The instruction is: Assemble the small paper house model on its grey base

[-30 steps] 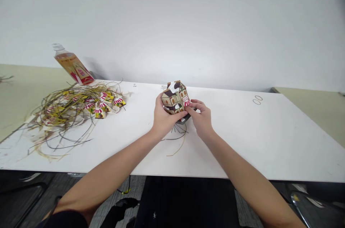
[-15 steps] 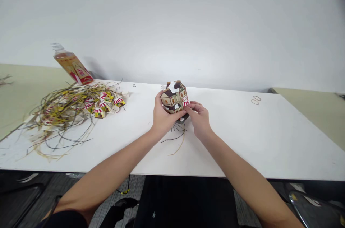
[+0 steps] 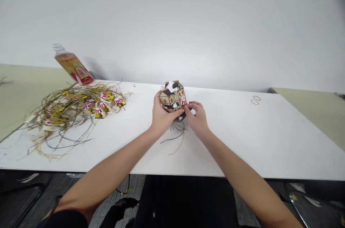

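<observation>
A small painted model house [image 3: 173, 97], tan walls with dark roof and red-white awnings, is held just above the white table [image 3: 242, 138] near its far middle. My left hand [image 3: 161, 116] is wrapped round its left side and bottom. My right hand [image 3: 196, 118] pinches its lower right corner, by a dark base piece. Thin dark and straw-coloured strands [image 3: 176, 136] trail from under the house onto the table.
A tangled heap of wires and straw strands with several small red-white and yellow pieces [image 3: 72, 109] covers the table's left part. A plastic bottle with a red-orange label [image 3: 71, 64] stands tilted behind it. Two small rings [image 3: 255, 100] lie at the far right.
Both hands and the house have drifted slightly away from me and to the left; the house has turned a little in my grip.
</observation>
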